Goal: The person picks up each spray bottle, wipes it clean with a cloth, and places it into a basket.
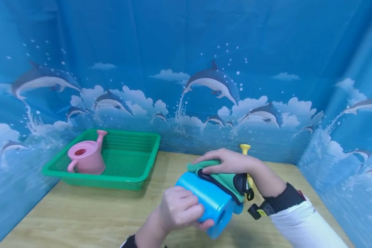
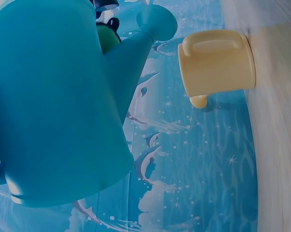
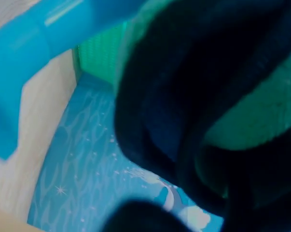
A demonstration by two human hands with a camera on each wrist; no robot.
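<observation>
A blue watering can (image 1: 201, 189) is held tilted above the table. My left hand (image 1: 181, 208) grips it with curled fingers; the part inside the grip is hidden. Over the can's upper side lies a green cloth with black edging (image 1: 226, 181), and my right hand (image 1: 224, 161) holds this cloth against the can, its thumb and fingers on either side of a fold. The can's spout (image 2: 131, 63) shows in the left wrist view. Folded cloth (image 3: 256, 116) fills much of the right wrist view, which hides the right fingers.
At the left, a green basket (image 1: 124, 179) holds a pink watering can (image 1: 91, 160). A yellow watering can (image 2: 217, 65) stands on the wooden table (image 1: 111, 213) behind my right arm, mostly hidden in the head view. A dolphin-print curtain (image 1: 173, 41) surrounds the table.
</observation>
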